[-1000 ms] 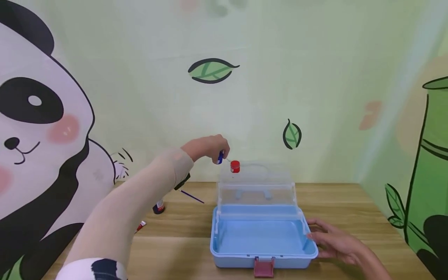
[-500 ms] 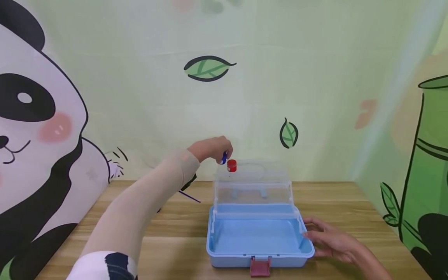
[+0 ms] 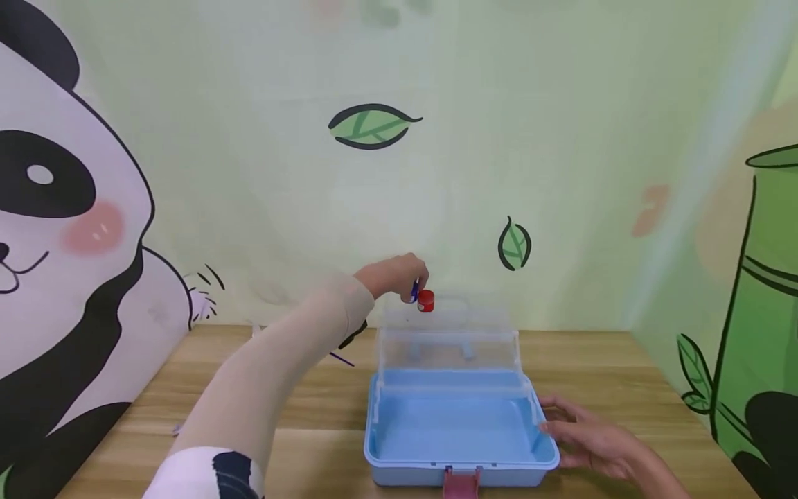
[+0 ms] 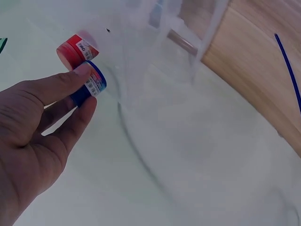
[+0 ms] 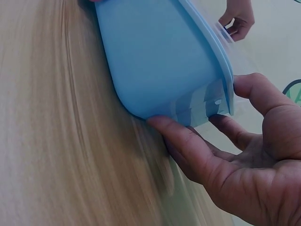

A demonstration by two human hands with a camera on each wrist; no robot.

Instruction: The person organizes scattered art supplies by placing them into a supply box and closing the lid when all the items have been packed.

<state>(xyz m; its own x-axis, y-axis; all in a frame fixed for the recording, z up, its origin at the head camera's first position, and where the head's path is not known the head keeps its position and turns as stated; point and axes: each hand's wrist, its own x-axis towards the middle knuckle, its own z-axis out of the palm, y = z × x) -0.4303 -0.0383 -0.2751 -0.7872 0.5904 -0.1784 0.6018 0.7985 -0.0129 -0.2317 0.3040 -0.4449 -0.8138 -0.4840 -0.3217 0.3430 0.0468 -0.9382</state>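
Observation:
My left hand (image 3: 399,275) pinches a small blue-capped paint jar (image 4: 94,85) between thumb and fingers, above the back of an opened blue storage box (image 3: 405,476). A red paint jar (image 3: 426,301) is close against the blue one, over the box's clear raised lid (image 3: 464,317); whether it rests on the plastic is hard to tell. On the box's right side, my right hand (image 3: 595,443) grips the wall, its thumb at the rim. Inside, the box shows a bare blue floor in the head view.
A pink clasp (image 3: 461,484) hangs at the box's front. Behind my left sleeve, a thin blue stick (image 3: 341,359) and a dark object (image 3: 353,335) lie on the wooden table (image 3: 318,457). A printed cloth backdrop (image 3: 280,173) stands behind.
My left hand has moved right with the blue jar, up to the red jar. The red jar has shifted right along the lid. My right hand stays on the box.

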